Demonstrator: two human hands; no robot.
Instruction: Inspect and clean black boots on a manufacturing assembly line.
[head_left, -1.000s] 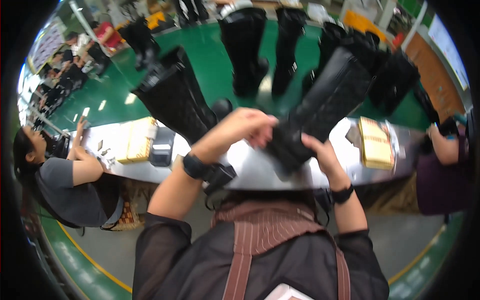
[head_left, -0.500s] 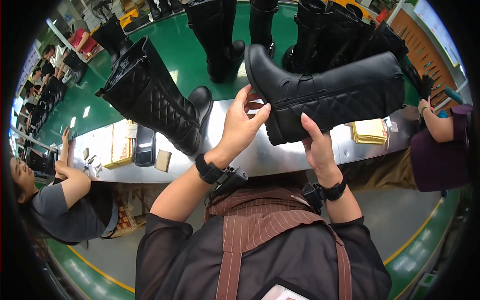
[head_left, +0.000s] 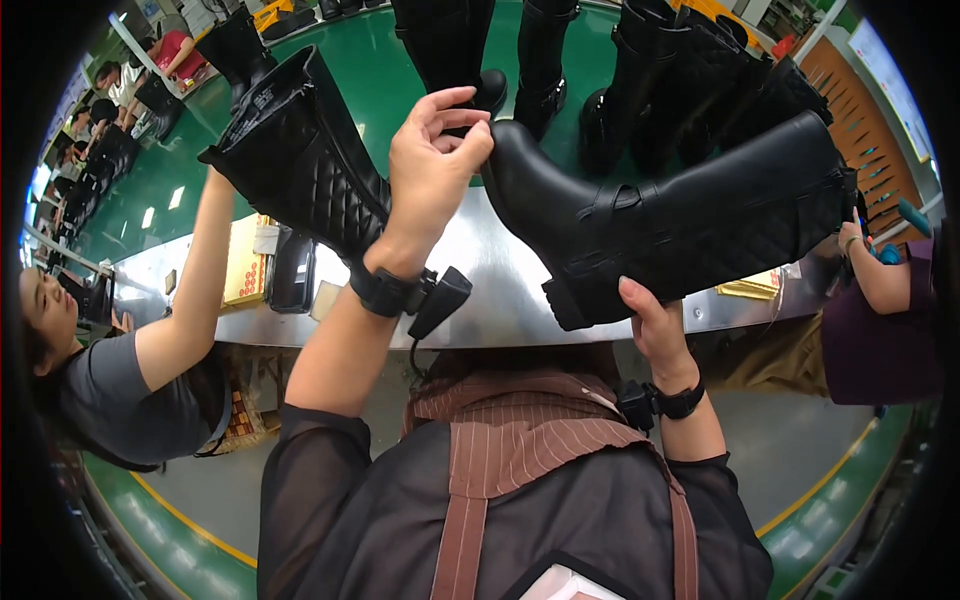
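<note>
A tall black boot (head_left: 640, 225) with a quilted shaft and a strap at the ankle lies sideways in the air above the bench, toe to the left. My right hand (head_left: 660, 325) grips it from below near the heel, thumb on the near side and the other fingers hidden behind. At the toe, my left hand (head_left: 428, 170) has thumb and forefinger pinched together, the other fingers loosely bent. Anything between those fingertips is too small to make out. To the left of my left hand stands another quilted black boot (head_left: 315, 150), tilted, its lower part hidden by my forearm.
More black boots (head_left: 640, 90) stand on the green table surface (head_left: 400, 60) beyond the metal bench edge (head_left: 450, 310). Yellow paper stacks (head_left: 245, 265) and a black tray (head_left: 292, 272) sit at left. A co-worker's arm (head_left: 195, 270) reaches toward the left boot; another person (head_left: 885, 300) is at right.
My left hand has moved up from the sole to the toe tip. The held boot has shifted slightly right and down, its toe lower. The left co-worker's arm has reached toward the standing boot.
</note>
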